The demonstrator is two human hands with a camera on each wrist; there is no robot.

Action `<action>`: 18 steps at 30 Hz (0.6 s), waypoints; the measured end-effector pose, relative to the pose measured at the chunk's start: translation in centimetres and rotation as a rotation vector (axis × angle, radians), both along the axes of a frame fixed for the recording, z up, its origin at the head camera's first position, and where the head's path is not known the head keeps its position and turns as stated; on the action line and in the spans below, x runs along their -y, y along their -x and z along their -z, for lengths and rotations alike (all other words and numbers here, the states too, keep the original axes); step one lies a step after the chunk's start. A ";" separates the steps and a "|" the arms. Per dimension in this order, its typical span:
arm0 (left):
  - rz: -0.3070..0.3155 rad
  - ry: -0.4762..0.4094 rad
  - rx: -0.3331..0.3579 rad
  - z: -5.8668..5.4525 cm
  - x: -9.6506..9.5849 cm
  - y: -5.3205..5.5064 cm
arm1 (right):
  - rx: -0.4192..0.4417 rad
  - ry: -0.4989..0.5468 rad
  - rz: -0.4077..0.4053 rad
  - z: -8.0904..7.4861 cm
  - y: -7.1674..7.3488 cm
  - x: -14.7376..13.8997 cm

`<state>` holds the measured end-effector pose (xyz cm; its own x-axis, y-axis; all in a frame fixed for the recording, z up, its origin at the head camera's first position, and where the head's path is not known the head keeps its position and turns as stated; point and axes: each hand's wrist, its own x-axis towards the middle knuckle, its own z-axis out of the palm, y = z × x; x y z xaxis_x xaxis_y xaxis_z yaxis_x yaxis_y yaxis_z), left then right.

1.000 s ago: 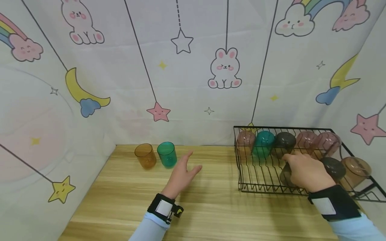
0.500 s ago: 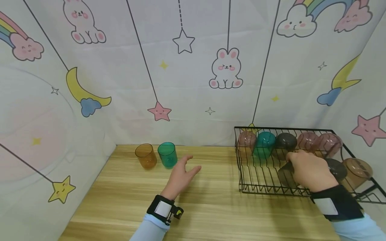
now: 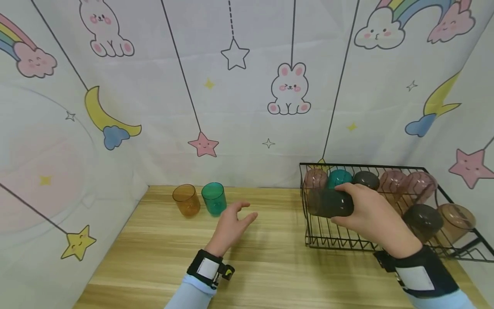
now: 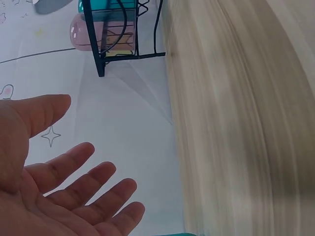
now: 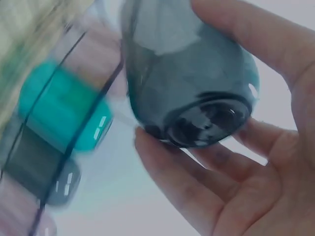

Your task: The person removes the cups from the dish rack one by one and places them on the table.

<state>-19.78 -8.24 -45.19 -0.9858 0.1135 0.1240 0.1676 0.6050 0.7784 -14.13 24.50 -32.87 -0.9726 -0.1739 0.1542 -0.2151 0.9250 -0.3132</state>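
My right hand (image 3: 372, 214) grips a dark grey glass (image 3: 330, 203) and holds it on its side above the wire rack. In the right wrist view the fingers and thumb wrap the grey glass (image 5: 197, 83) near its round base. My left hand (image 3: 230, 227) hovers over the table with relaxed fingers apart and nothing in them. Just beyond it, an upright teal glass (image 3: 214, 199) stands beside an upright amber glass (image 3: 187, 201). The left wrist view shows this left hand (image 4: 59, 182) palm up to the camera, fingers loosely spread.
The black wire rack (image 3: 339, 243) on the right holds upside-down glasses. A back row includes a teal glass (image 3: 339, 177) and several pink ones; in front are another dark grey glass (image 3: 422, 221) and a light brown glass (image 3: 457, 219). A printed cloth (image 3: 247, 107) hangs behind the wooden table (image 3: 162, 257).
My right hand has lifted the dark grey glass out of the rack's front row, moved it left and tipped it sideways. The left hand has stayed nearly still.
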 end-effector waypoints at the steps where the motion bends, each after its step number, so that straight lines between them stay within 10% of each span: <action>1: -0.001 0.000 -0.003 -0.2 0.0 -0.1 | -0.018 0.038 -0.008 0.1 -0.1 0.6; 18: 0.075 -0.298 -0.072 -5.6 -1.2 -1.9 | -0.195 0.646 0.050 4.0 -0.2 10.4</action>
